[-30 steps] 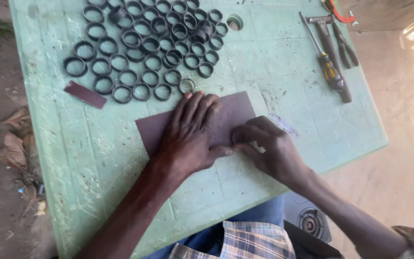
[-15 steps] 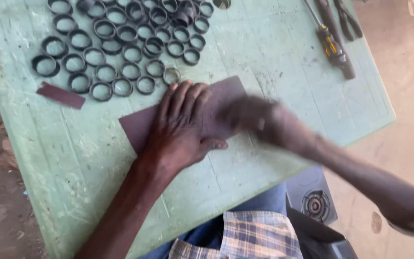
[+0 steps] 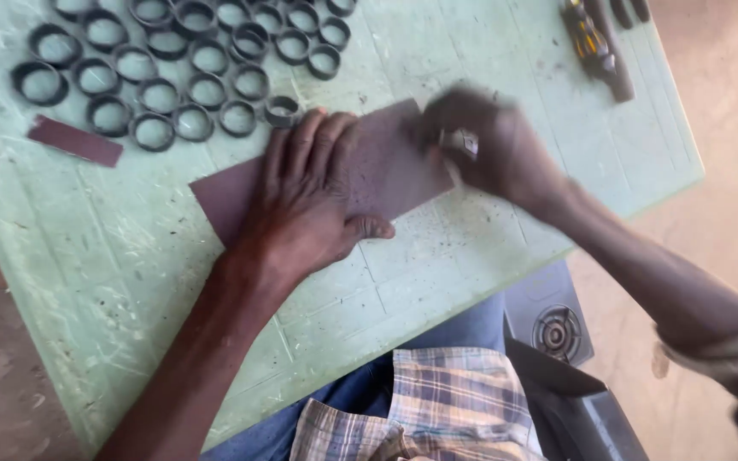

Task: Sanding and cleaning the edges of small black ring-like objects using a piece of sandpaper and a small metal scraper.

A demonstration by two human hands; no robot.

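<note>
I have my left hand [image 3: 313, 201] pressed flat, fingers spread, on a dark brown abrasive sheet [image 3: 390, 171] that lies on the pale green desk [image 3: 121, 256]. The palm covers the middle of the sheet; the sheet's left corner pokes out beside my wrist and its right end runs under my other hand.

My right hand [image 3: 493, 149] is blurred at the sheet's right end. Its fingers are bunched together around a small pale piece [image 3: 469, 143], held against the sheet; I cannot tell what the piece is, only that it shows between the fingertips.

Just beyond my left fingertips, on the far left part of the desk, lie many black rings [image 3: 190, 77], spread flat in rough rows, some touching each other. The nearest ring [image 3: 282, 109] sits just beside my fingertips. A narrow strip [image 3: 74, 141] of the same dark brown material lies apart to the left, near the rings.

At the far right of the desk lies a screwdriver [image 3: 595, 47] with a dark and yellow handle, with other dark tool handles [image 3: 629, 10] just beside it, cut off by the frame edge.

Near me, below the desk edge, I see blue trousers [image 3: 437, 341] and a checked shirt [image 3: 433, 405].
</note>
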